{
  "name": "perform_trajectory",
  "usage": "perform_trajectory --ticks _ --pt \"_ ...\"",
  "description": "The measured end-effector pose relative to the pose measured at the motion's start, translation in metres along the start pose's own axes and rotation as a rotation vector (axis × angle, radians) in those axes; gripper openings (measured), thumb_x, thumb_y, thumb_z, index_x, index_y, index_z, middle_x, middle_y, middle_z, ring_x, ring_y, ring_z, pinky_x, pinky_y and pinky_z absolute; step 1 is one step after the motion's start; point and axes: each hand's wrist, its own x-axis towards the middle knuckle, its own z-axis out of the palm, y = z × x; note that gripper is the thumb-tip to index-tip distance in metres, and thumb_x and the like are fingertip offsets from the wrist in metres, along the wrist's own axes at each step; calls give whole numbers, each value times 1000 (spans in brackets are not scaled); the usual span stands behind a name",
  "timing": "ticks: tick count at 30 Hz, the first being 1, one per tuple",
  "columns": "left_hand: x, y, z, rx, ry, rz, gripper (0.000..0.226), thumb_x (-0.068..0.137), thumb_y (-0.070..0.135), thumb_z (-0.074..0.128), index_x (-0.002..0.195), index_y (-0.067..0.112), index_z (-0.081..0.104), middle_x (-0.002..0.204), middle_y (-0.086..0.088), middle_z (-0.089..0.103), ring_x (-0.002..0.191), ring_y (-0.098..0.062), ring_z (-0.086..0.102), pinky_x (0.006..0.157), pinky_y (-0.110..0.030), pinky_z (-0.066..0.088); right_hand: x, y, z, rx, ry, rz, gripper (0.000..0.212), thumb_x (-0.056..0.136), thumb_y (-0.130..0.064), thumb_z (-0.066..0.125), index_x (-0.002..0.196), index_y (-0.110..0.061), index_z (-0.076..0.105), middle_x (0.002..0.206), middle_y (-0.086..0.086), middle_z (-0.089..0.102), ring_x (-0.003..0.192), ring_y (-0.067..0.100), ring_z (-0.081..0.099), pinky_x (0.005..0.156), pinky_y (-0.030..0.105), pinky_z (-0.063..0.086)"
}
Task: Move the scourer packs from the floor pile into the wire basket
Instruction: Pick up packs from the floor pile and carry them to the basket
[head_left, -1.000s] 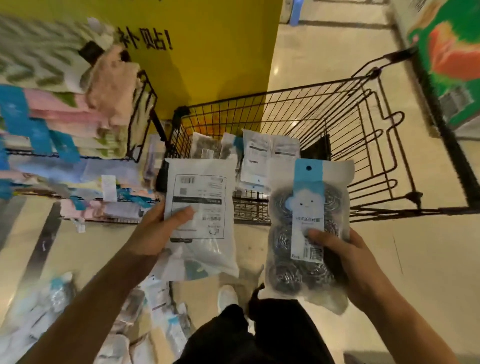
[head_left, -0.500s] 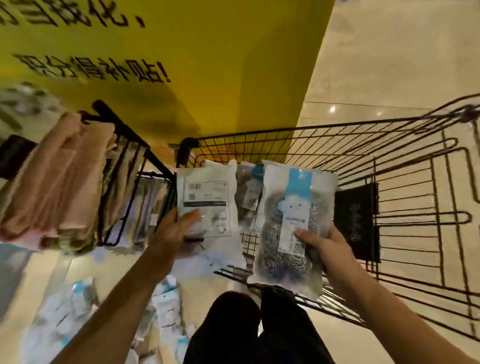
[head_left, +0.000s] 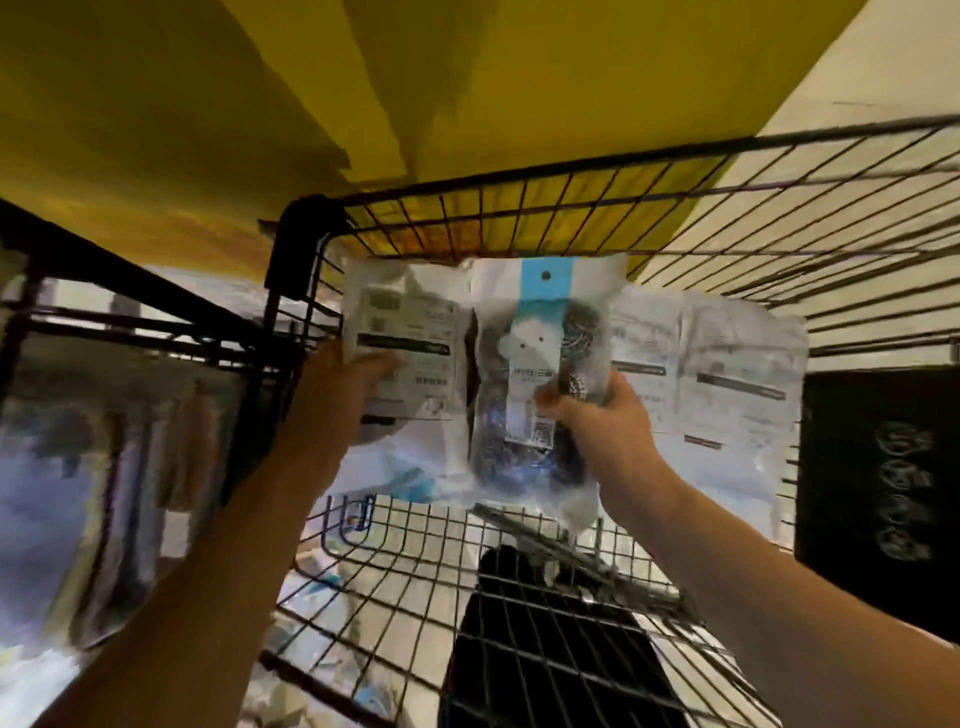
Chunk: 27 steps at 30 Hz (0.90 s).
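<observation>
Both my arms reach over the near rim into the black wire basket (head_left: 519, 228). My left hand (head_left: 337, 395) grips a scourer pack (head_left: 400, 332) with its white printed back facing me. Beside it, my right hand (head_left: 597, 415) grips a second scourer pack (head_left: 535, 374) that shows steel scourers behind a blue and white card. Both packs hang upright inside the basket, side by side and overlapping. Behind them, more white packs (head_left: 717, 384) lean against the basket's far part.
A second black wire rack (head_left: 130, 322) holding blurred goods stands left of the basket. A yellow wall (head_left: 467, 93) rises behind. A black item (head_left: 883, 478) sits at the basket's right. Through the basket floor I see my dark trouser leg (head_left: 519, 649) and blurred packs (head_left: 322, 582) on the floor.
Both hands have carried their packs forward from outside the basket, over its near rim, to inside it. The view has closed in on the basket.
</observation>
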Motion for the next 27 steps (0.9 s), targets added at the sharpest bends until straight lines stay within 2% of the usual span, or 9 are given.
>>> perform_trajectory --ticks 4,7,10,14,15,18,21,24,27 --pt "24 -11 8 -2 27 -13 9 96 19 69 97 29 68 76 5 77 64 -15 73 59 -26 57 13 8 16 -12 18 -6 38 79 -25 83 113 -24 64 84 3 71 68 25 65 55 35 52" --pt "33 -19 7 -12 23 -5 14 96 16 66 95 29 67 75 7 75 65 -14 71 47 -20 54 18 14 23 -25 49 -14 39 82 -37 82 113 -27 60 84 -1 67 66 20 58 60 32 44" --pt "38 -22 7 1 15 18 20 97 15 66 110 30 65 98 -1 73 85 -20 70 58 -26 55 20 15 28 -70 76 -25 34 93 -35 77 117 -29 53 95 -7 67 82 14 65 69 32 49" --pt "37 -23 9 162 76 99 45 99 25 67 140 22 48 117 -1 63 104 -23 64 66 -27 50 18 16 33 -129 116 -42 31 102 -24 68 121 -26 43 94 -12 61 78 3 60 52 9 47" --pt "33 -24 9 213 87 133 50 100 27 67 144 20 44 118 1 60 104 -20 63 67 -25 48 15 16 34 -169 164 -62 32 102 -22 67 123 -27 44 100 -8 64 83 6 62 59 9 52" --pt "15 -23 6 319 74 210 51 102 31 65 145 20 41 127 3 59 104 -15 63 69 -20 47 -6 13 33 -395 259 -182 64 92 -24 77 146 -21 43 129 3 59 112 20 60 96 37 57" --pt "-8 -20 1 407 57 226 52 101 27 65 148 25 41 136 1 59 112 -23 63 70 -25 51 -39 0 19 -565 236 -224 71 94 -28 74 154 -16 39 143 12 52 129 31 54 110 47 50" --pt "-51 -16 -8 381 -6 232 54 100 19 66 150 25 44 131 4 55 108 -20 62 63 -21 51 -83 -16 -5 -584 145 -209 54 101 -34 66 150 -18 47 139 8 60 121 24 59 101 40 54" --pt "-99 -9 -24 430 -33 215 57 96 25 70 148 20 49 139 -7 55 124 -30 60 88 -39 59 -131 -36 -33 -590 25 -171 23 103 -35 64 121 -21 68 110 -2 76 92 21 73 75 29 57"
